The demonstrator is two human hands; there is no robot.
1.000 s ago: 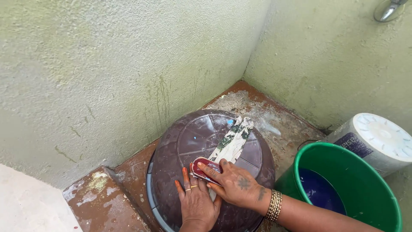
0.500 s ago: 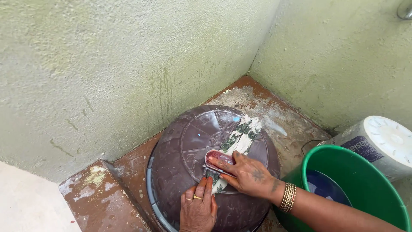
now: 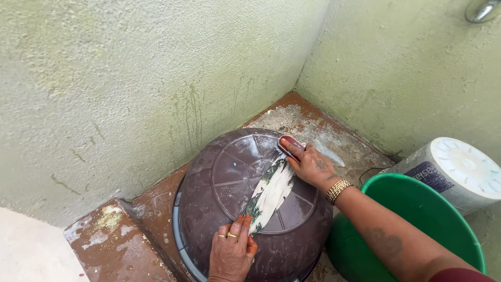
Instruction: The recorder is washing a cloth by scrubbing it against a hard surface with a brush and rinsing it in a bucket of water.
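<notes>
Upturned basin (image 3: 224, 209): dark purple-brown plastic, round, wet and soapy, lying bottom-up on the brown floor (image 3: 125, 245) in the corner of two pale green walls (image 3: 130, 78).

Cloth strip (image 3: 271, 193): white with green pattern, wet, stretched flat across the ribbed base of the basin, running from near the far rim towards the near rim.

Scrub brush (image 3: 290, 144): small, red-backed, at the far end of the cloth strip, touching the basin.

Right hand (image 3: 312, 166): grip closed over the scrub brush, pressing it down; gold bangles at the wrist.

Left hand (image 3: 232, 253): flat on the near side of the basin, fingertips pinning the near end of the cloth strip; not clamped around anything; a ring on one finger.

Green bucket (image 3: 443, 214): just right of the basin, beneath the right forearm.

White drum (image 3: 454, 169): lying beyond the green bucket against the right wall.
</notes>
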